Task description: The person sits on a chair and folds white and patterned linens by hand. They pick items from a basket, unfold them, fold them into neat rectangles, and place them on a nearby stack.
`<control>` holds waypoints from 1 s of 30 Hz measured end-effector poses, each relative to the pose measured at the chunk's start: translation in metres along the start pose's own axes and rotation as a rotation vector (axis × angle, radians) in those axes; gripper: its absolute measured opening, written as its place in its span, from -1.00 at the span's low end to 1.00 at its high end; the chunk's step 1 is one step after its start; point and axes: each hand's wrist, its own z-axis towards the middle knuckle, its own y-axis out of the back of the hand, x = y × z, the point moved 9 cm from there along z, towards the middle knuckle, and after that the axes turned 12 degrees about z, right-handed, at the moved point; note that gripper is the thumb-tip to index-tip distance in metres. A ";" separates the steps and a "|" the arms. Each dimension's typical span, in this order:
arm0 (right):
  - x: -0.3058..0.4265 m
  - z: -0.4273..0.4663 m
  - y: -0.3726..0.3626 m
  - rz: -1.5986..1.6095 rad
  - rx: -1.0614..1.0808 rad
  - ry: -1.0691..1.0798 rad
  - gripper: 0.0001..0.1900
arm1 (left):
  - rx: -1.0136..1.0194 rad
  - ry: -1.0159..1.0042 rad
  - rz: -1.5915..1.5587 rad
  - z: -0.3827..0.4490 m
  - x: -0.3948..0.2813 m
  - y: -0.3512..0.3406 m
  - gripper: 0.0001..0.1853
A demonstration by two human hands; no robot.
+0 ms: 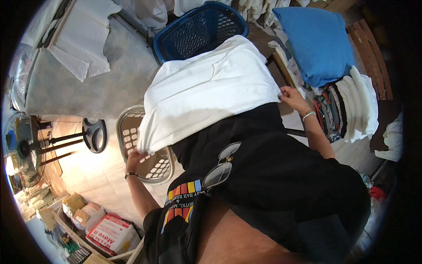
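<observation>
A white cloth (211, 89) is spread out in front of my body, its near edge pulled between my two hands. My left hand (134, 161) pinches its lower left corner, above a light laundry basket (172, 165) with an openwork wall. At the other end, my right hand (292, 98) grips the right corner between thumb and fingers. The far part of the cloth reaches the near rim of a blue plastic laundry basket (157, 44). Whether the cloth is a single layer or folded, I cannot tell.
At left are a grey-covered table (122, 76) with white cloth (82, 36) and a standing fan (23, 148). At right, a blue cushion-like bundle (319, 43) is beside folded textiles (354, 102). A printed box (108, 232) sits lower left.
</observation>
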 end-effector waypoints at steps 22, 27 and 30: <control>0.138 0.159 0.005 0.134 -0.115 0.115 -0.81 | 0.427 -0.229 -0.038 0.120 -0.425 -0.259 -0.79; 0.148 0.131 0.004 0.471 -0.045 0.202 -0.88 | 0.243 -0.338 -0.118 0.117 -0.431 -0.247 -0.86; 0.154 0.107 0.004 0.544 0.044 0.304 -0.90 | 0.120 -0.443 -0.308 0.097 -0.433 -0.243 -0.90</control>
